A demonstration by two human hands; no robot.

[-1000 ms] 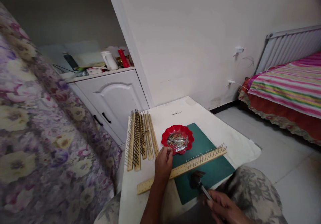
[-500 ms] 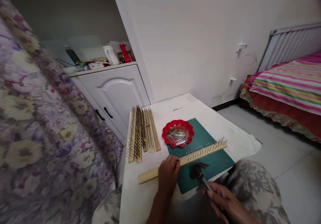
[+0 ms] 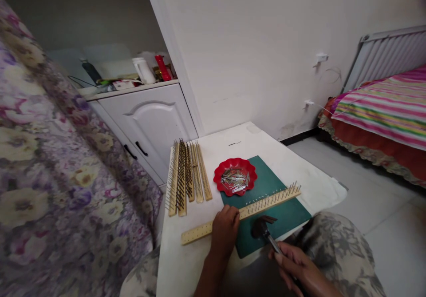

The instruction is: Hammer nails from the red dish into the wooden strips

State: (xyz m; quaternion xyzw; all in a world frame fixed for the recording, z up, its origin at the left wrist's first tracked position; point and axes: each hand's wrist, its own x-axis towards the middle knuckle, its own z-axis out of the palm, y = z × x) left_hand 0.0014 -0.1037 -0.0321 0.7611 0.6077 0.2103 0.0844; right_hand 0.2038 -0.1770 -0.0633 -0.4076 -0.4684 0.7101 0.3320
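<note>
A pale wooden strip (image 3: 197, 233) with rows of small holes lies slantwise across the table and a green mat (image 3: 266, 168). Nails (image 3: 266, 203) stand upright along its right part. My left hand (image 3: 225, 228) is closed over the strip's middle, just left of those nails; whether a nail is between its fingertips is hidden. In my right hand (image 3: 293, 261) is the handle of a claw hammer (image 3: 262, 231), its dark head held over the mat, in front of the strip and apart from it. Behind the strip, a red scalloped dish (image 3: 218, 172) holds many loose nails.
Several more wooden strips (image 3: 199, 192), some bristling with nails, lie side by side at the table's left. Two thin dark pieces (image 3: 232, 144) lie near the far edge of the white table (image 3: 279, 155). A floral curtain (image 3: 83, 168) hangs at left; a bed (image 3: 382, 124) stands at right.
The view has shifted very slightly. Both hands, the hammer and the strip keep nearly the same positions.
</note>
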